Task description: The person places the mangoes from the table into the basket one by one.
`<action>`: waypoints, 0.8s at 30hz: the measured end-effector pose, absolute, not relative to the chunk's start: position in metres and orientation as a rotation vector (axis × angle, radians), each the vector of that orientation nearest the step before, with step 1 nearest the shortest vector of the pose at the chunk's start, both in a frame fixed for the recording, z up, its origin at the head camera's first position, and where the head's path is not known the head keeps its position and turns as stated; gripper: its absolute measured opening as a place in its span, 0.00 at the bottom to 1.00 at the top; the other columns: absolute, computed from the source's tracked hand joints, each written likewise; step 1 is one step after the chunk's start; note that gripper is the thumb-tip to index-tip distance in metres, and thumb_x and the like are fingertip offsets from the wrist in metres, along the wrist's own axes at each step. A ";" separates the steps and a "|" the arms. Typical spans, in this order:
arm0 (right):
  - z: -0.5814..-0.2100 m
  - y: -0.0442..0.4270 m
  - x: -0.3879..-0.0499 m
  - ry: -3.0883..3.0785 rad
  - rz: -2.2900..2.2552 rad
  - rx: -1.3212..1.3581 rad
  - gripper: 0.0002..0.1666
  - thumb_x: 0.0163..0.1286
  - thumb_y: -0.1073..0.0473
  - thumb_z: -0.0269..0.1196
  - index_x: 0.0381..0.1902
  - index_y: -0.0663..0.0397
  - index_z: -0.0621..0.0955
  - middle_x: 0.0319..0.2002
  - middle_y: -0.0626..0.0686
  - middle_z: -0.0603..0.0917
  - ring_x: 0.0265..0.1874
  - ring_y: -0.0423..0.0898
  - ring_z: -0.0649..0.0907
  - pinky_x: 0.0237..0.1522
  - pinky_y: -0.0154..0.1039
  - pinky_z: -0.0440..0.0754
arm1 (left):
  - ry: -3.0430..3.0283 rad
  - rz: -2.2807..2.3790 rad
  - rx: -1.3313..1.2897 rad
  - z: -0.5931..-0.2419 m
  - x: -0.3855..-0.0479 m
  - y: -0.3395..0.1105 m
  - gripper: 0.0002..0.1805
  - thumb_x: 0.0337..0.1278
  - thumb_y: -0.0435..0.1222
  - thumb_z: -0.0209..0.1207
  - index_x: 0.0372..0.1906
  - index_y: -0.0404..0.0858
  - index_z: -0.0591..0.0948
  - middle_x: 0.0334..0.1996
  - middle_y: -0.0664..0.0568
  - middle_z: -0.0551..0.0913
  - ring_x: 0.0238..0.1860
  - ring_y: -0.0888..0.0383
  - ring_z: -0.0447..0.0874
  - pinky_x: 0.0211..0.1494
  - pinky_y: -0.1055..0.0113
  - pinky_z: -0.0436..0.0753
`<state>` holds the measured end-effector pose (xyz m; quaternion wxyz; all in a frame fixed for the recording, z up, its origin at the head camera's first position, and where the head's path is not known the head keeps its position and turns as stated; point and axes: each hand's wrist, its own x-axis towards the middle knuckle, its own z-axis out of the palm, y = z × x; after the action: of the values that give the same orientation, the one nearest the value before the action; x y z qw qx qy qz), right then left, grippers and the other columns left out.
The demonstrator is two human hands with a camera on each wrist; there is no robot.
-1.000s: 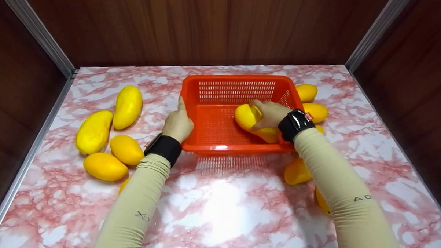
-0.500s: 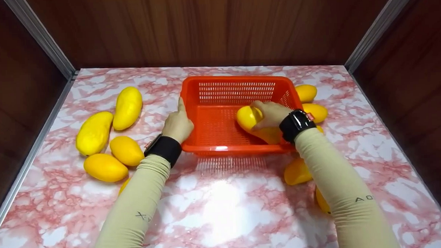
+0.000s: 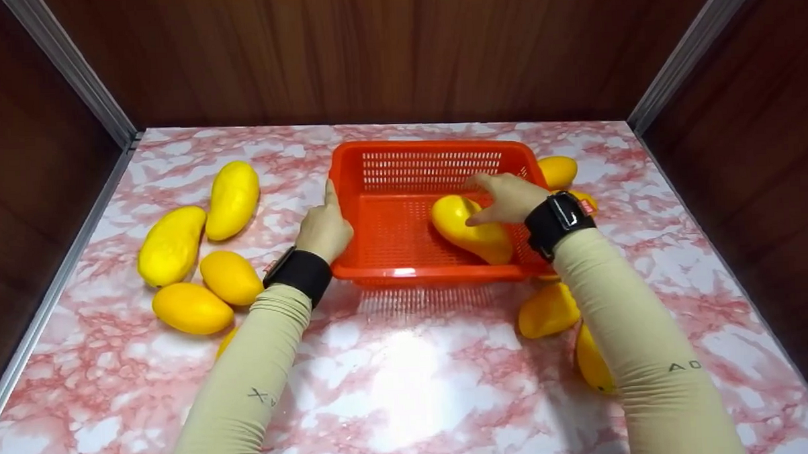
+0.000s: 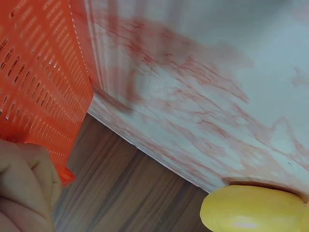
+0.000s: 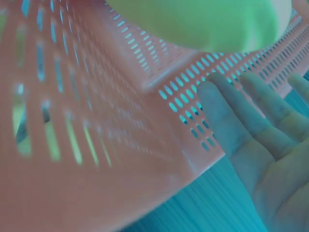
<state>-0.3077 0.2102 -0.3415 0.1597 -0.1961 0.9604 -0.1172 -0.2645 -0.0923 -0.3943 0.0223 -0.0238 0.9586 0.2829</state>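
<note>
Your left hand point(image 3: 325, 231) grips the left edge of the red basket point(image 3: 405, 272), with one finger pointing along the rim. Your right hand point(image 3: 510, 198) is inside the basket near its right edge, fingers spread wide, with hold of nothing. Just by it, the big mango point(image 3: 471, 239) lies on the basket floor, near the front right corner. Your thumb crosses over it in the head view, so I can't quite tell if they touch.

The basket sits near the back edge of the surface point(image 3: 383, 402). Toward the left edge lie two long mangoes point(image 3: 232, 201) and two rounder mangoes point(image 3: 192, 308). Toward the right edge, a small mango point(image 3: 558, 172) sits beside the basket's back right corner, and a stubby mango point(image 3: 548, 310) lies in front of its front right corner.
</note>
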 end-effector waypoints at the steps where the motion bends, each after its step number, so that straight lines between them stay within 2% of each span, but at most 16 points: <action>1: -0.340 0.211 -0.307 2.745 -0.335 -0.562 0.46 0.60 0.45 0.70 0.71 0.55 0.67 0.66 0.62 0.75 0.65 0.60 0.74 0.68 0.57 0.68 | 2.970 0.874 -0.072 -0.395 -0.264 -0.092 0.43 0.61 0.30 0.47 0.79 0.32 0.43 0.39 0.31 0.83 0.40 0.38 0.83 0.47 0.49 0.79; 13: -0.307 0.231 -0.305 2.789 -0.418 -0.488 0.46 0.62 0.44 0.69 0.72 0.57 0.65 0.62 0.65 0.76 0.60 0.61 0.77 0.65 0.58 0.71 | 2.969 0.871 -0.062 -0.397 -0.265 -0.093 0.43 0.61 0.30 0.46 0.79 0.32 0.42 0.36 0.32 0.83 0.36 0.40 0.83 0.43 0.51 0.79; 24: -0.294 0.259 -0.301 2.816 -0.522 -0.367 0.41 0.65 0.46 0.67 0.70 0.57 0.68 0.60 0.68 0.76 0.56 0.64 0.76 0.62 0.62 0.72 | 2.960 0.890 -0.067 -0.395 -0.265 -0.093 0.43 0.61 0.30 0.46 0.79 0.32 0.42 0.39 0.31 0.83 0.40 0.39 0.83 0.48 0.49 0.79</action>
<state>-0.3008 0.2594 -0.2935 0.1267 -0.1261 0.9674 -0.1793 -0.2649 -0.0929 -0.3950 0.0251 -0.0217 0.9572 0.2877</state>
